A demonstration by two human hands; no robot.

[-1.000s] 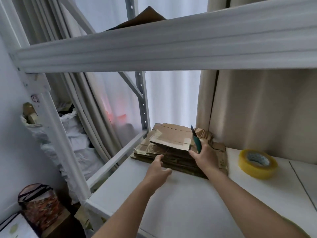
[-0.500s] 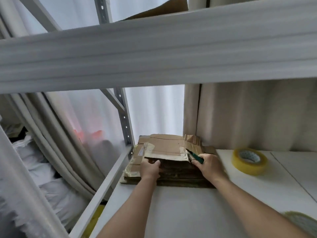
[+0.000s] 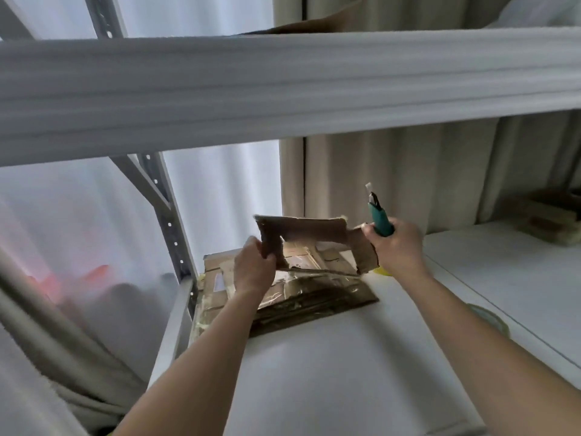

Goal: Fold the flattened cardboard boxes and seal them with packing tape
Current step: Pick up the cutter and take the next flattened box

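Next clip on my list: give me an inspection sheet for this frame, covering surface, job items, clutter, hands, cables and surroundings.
Surface: white shelf board under an upper shelf beam.
Job's things: top flattened box lifted off the cardboard stack; a yellow tape roll shows only as a sliver behind the right wrist.
Clutter: second cardboard pile far right; a round rim beside the right forearm, unclear what it is.
Hands: left hand grips the box's left edge; right hand holds a teal utility knife, blade pointing up, and the box's right edge.
Cables: nothing seen.
Surroundings: curtains, grey rack upright.
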